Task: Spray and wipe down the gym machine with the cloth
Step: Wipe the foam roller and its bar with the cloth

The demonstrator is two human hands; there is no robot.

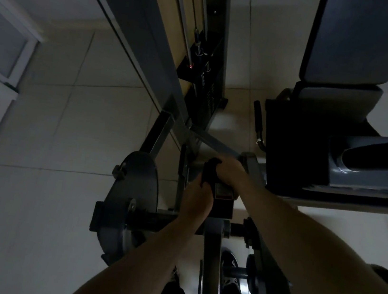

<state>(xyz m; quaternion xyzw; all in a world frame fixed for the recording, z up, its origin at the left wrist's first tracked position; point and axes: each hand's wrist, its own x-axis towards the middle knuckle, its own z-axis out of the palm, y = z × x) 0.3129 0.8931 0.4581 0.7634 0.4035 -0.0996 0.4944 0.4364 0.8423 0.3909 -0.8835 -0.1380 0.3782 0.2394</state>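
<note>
The room is dim. The gym machine [215, 237] fills the middle of the head view, with grey frame bars and a round plate [132, 188] on its left. Both my arms reach down to its central post. My left hand [196, 199] grips a dark cloth [209, 172] against the post, thumb over it. My right hand [230, 170] sits just above and to the right, its fingers curled over the top of the same cloth. No spray bottle shows.
A padded seat and backrest [343, 68] stand at the upper right, with a black handle [258, 119] beside them. The weight stack and cables [200, 55] rise at top centre. Pale floor tiles [53, 127] spread to the left. My shoes [229, 276] stand below the frame.
</note>
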